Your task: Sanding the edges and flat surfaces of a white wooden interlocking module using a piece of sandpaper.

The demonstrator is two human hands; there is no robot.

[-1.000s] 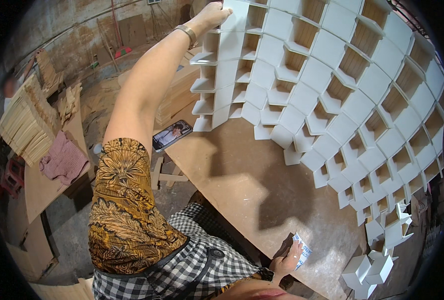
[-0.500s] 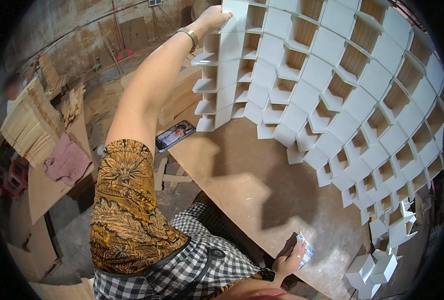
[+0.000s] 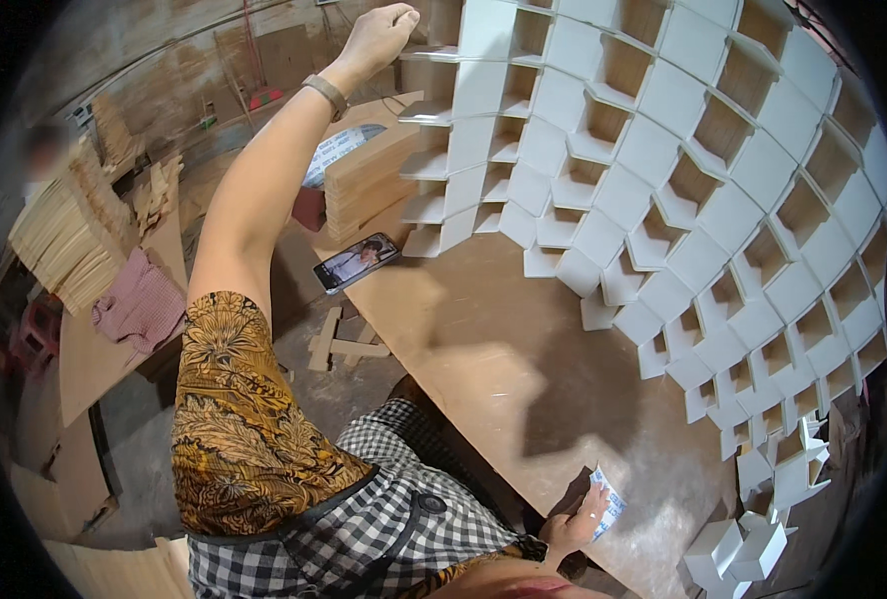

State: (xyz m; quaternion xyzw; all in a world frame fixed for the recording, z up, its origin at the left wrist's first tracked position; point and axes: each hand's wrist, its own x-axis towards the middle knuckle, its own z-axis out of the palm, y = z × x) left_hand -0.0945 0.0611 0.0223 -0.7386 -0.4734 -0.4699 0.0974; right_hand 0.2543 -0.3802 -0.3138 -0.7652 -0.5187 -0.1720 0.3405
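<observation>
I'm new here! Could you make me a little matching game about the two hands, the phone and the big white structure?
Things:
1. left hand
2. right hand
3. phone
4. white structure

Descriptions:
A. lit up, showing a picture of a person
B. many box-like openings, along the upper right of the view
C. raised near the picture's top edge, with fingers curled
D. low in the picture, holding a blue-and-white sheet

Right pairs: 1-C, 2-D, 3-A, 4-B
</observation>
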